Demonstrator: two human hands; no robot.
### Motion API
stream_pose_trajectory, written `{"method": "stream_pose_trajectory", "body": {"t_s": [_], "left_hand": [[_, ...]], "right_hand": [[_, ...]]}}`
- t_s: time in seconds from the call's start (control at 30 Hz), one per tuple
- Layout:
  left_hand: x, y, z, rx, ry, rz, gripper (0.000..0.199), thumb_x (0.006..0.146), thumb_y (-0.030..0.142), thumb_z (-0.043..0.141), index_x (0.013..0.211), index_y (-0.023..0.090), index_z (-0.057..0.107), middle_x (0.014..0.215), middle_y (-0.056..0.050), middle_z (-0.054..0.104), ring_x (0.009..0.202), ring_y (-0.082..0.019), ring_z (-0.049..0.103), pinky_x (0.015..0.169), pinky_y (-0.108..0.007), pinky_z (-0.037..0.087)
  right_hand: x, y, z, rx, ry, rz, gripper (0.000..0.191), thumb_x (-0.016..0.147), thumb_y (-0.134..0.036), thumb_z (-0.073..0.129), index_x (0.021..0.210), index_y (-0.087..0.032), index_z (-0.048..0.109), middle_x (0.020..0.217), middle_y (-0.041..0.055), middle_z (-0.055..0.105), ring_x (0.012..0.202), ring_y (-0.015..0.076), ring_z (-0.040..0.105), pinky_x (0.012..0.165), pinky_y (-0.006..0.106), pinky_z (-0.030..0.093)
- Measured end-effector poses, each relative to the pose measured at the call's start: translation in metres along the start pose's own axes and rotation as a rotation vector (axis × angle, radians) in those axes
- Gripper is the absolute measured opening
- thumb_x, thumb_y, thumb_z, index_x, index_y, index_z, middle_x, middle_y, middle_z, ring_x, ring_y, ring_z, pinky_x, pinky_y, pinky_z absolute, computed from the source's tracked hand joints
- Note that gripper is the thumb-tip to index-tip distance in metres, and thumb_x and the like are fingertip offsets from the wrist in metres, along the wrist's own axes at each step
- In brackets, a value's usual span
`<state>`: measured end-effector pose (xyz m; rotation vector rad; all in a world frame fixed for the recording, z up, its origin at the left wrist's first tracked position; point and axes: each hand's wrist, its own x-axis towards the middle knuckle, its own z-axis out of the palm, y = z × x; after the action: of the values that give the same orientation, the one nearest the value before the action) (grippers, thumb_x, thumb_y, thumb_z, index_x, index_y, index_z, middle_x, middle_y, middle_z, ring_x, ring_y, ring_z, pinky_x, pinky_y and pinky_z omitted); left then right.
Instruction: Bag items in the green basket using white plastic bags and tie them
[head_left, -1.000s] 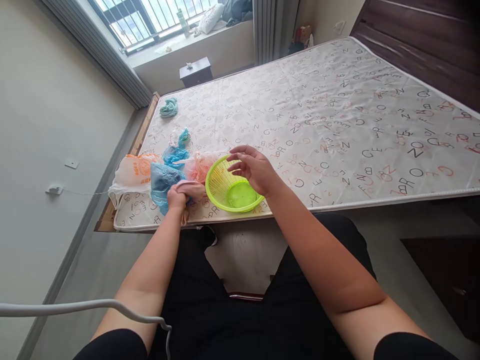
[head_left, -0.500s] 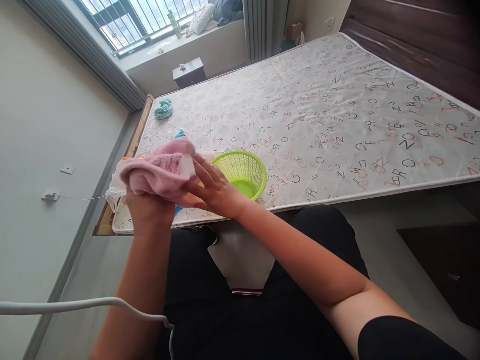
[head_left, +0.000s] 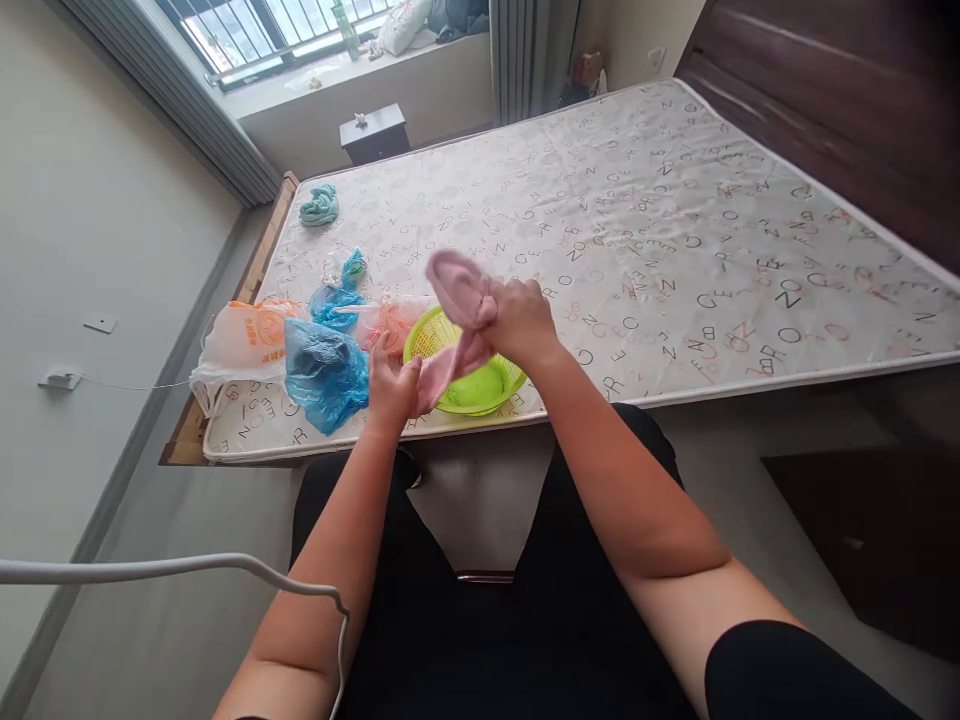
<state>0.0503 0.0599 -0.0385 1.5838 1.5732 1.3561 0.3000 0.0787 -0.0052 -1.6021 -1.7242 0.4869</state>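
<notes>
cloth of soft pink (head_left: pixel 463 290) hangs between two bare hands, slantwise over the near-left part of a lime-green basket (head_left: pixel 517 385) with latticed sides. the right hand (head_left: pixel 523 322) is closed in a fist about the cloth's middle, where it bunches and narrows; a looped, slightly blurred end pokes up past the knuckles, toward the window. from that fist the cloth runs down and leftward to the left hand (head_left: pixel 391 388), whose fingers point upward and slightly apart, the thumb laid against the cloth's lower end; whether those fingers are closed on it i cannot tell. the two hands are apart, left lower and nearer the body, right higher, above the basket's right side.

just left of the left hand sits a crumpled blue plastic bag (head_left: pixel 324 375) with something dark inside; a pinkish clear bag (head_left: pixel 386 318) lies beyond that hand, near the basket.

as for writing, a white plastic bag (head_left: pixel 238 345) farther left carries orange print, a round emblem with characters beside it, too small to read. the pale mattress (head_left: pixel 600 220) under everything is scattered with capital letters in black and faded orange, among them b, r, o, n, z, c and e, turned at all angles.
</notes>
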Motion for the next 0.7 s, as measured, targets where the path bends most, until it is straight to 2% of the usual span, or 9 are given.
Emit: {"method": "stream_pose_trajectory", "body": {"t_s": [0.1,0.17,0.27,0.33,0.4,0.47,0.53,0.63,0.7], "left_hand": [[0.006,-0.037,0.020,0.007,-0.136,-0.250,0.046,0.082,0.028,0.069,0.126,0.014,0.063,0.129,-0.017,0.067,0.125,-0.031,0.060,0.114,-0.046,0.042],[0.009,-0.050,0.029,0.000,-0.235,-0.360,0.030,0.083,0.026,0.062,0.109,0.012,0.067,0.112,-0.015,0.072,0.111,-0.031,0.065,0.107,-0.046,0.047],[0.006,-0.056,0.035,-0.118,-0.175,-0.465,0.023,0.078,0.021,0.060,0.099,0.014,0.066,0.101,-0.011,0.073,0.100,-0.027,0.067,0.098,-0.040,0.051],[-0.002,-0.055,0.038,-0.289,-0.088,-0.575,0.025,0.077,0.021,0.058,0.101,0.015,0.062,0.097,-0.009,0.071,0.092,-0.023,0.067,0.090,-0.037,0.054],[-0.009,-0.053,0.040,-0.475,-0.088,-0.661,0.029,0.079,0.024,0.059,0.107,0.016,0.060,0.095,-0.007,0.071,0.086,-0.021,0.068,0.085,-0.035,0.055],[-0.011,-0.052,0.038,-0.587,-0.184,-0.675,0.031,0.081,0.028,0.063,0.110,0.017,0.060,0.095,-0.007,0.072,0.086,-0.020,0.069,0.084,-0.033,0.055],[-0.008,-0.052,0.030,-0.571,-0.321,-0.662,0.033,0.081,0.033,0.069,0.108,0.016,0.063,0.095,-0.007,0.073,0.088,-0.021,0.070,0.083,-0.031,0.055],[0.002,-0.055,0.013,-0.467,-0.517,-0.647,0.037,0.073,0.032,0.078,0.105,0.016,0.069,0.089,-0.006,0.074,0.086,-0.023,0.070,0.077,-0.028,0.055],[0.005,-0.056,0.007,-0.470,-0.619,-0.620,0.042,0.073,0.027,0.076,0.113,0.017,0.070,0.090,-0.005,0.076,0.084,-0.023,0.070,0.075,-0.028,0.055]], "right_hand": [[-0.016,0.004,0.021,-0.164,-0.267,0.037,0.072,0.075,-0.030,0.082,0.142,-0.019,0.059,0.147,0.0203,0.051,0.139,0.0465,0.038,0.114,0.060,0.037],[-0.032,0.004,0.046,-0.125,-0.487,0.002,0.097,0.071,-0.027,0.083,0.158,-0.018,0.041,0.160,0.0194,0.038,0.147,0.0428,0.034,0.122,0.055,0.032],[-0.048,0.005,0.082,0.081,-0.741,0.043,0.108,0.081,-0.030,0.071,0.169,-0.024,0.008,0.171,0.0156,0.024,0.153,0.0343,0.034,0.124,0.051,0.032],[-0.050,0.006,0.095,0.188,-0.831,0.089,0.111,0.083,-0.037,0.070,0.169,-0.027,0.000,0.173,0.0124,0.019,0.155,0.0317,0.033,0.126,0.049,0.031],[-0.048,0.007,0.099,0.270,-0.866,0.096,0.113,0.082,-0.043,0.074,0.169,-0.028,0.004,0.174,0.0086,0.019,0.156,0.0295,0.032,0.127,0.046,0.029],[-0.047,0.008,0.098,0.318,-0.868,0.086,0.110,0.079,-0.044,0.077,0.168,-0.028,0.015,0.173,0.0070,0.022,0.156,0.0284,0.031,0.128,0.044,0.028],[-0.050,0.007,0.095,0.321,-0.898,0.086,0.104,0.077,-0.042,0.080,0.166,-0.027,0.027,0.170,0.0081,0.030,0.154,0.0289,0.035,0.127,0.046,0.030],[-0.060,0.004,0.097,0.313,-1.016,0.060,0.083,0.078,-0.036,0.079,0.155,-0.026,0.049,0.157,0.0083,0.053,0.143,0.0285,0.051,0.123,0.047,0.037],[-0.069,0.002,0.103,0.259,-0.994,0.054,0.068,0.076,-0.033,0.078,0.142,-0.027,0.062,0.141,0.0054,0.066,0.129,0.0266,0.062,0.117,0.044,0.043]]}}
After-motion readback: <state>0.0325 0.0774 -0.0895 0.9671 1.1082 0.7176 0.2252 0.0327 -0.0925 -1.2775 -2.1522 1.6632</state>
